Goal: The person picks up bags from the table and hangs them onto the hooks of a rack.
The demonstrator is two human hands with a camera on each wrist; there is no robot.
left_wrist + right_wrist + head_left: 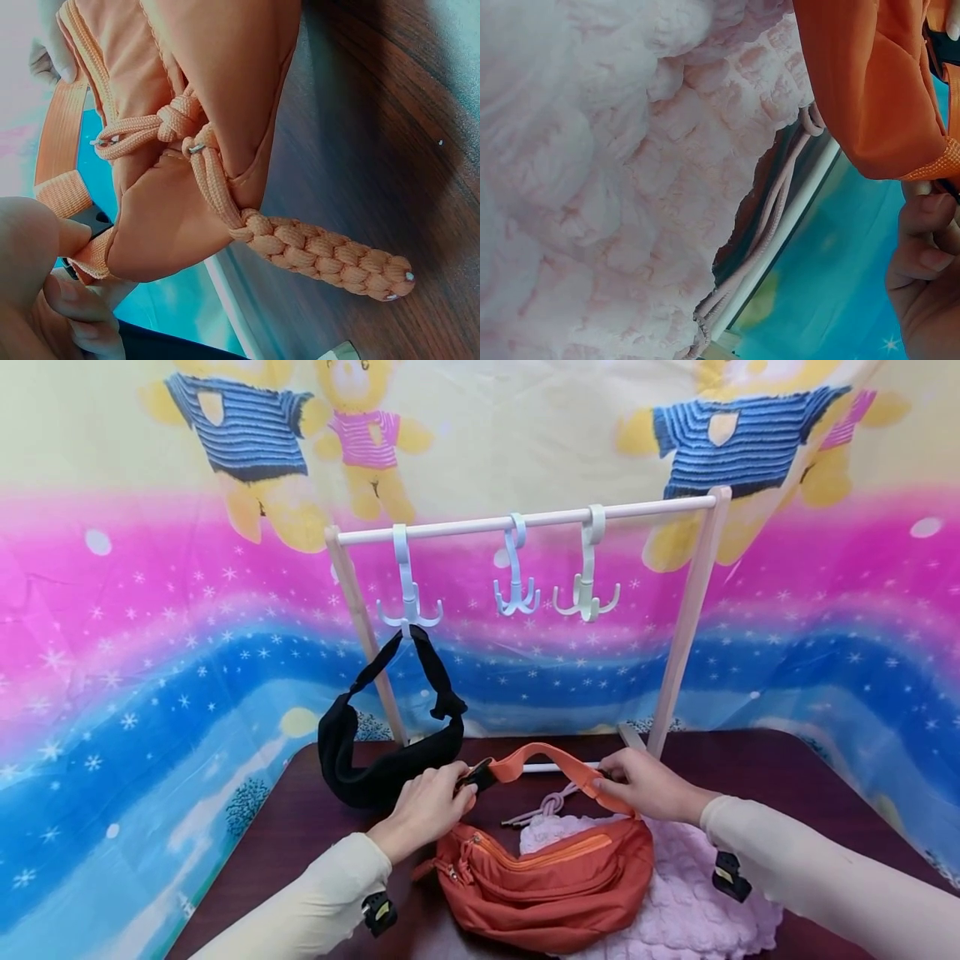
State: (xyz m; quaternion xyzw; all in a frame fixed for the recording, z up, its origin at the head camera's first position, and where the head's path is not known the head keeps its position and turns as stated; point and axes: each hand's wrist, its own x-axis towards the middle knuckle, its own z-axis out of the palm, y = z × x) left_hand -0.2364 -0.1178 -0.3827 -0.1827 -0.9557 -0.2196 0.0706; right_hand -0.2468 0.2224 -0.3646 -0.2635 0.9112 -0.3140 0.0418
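An orange-red waist bag (pixel 543 893) is held up by its strap in front of me, its body low over the table. My left hand (pixel 426 806) pinches the strap by the black buckle (pixel 481 774) at the bag's left end. The right hand (pixel 651 785) grips the strap (pixel 536 752) at the other end, so the webbing arches between both hands. In the left wrist view a braided cord pull (pixel 330 259) dangles from the bag. A pink puckered bag (pixel 712 893) with a knotted cord (pixel 551 806) lies behind and right of it.
A wooden rack (pixel 686 635) stands at the table's back. From its white bar (pixel 480 527) hang a left hook (pixel 408 585), a middle hook (pixel 516 572) and a right hook (pixel 588 568). A black bag (pixel 390 768) hangs on the left one. The table (pixel 262 843) is dark brown.
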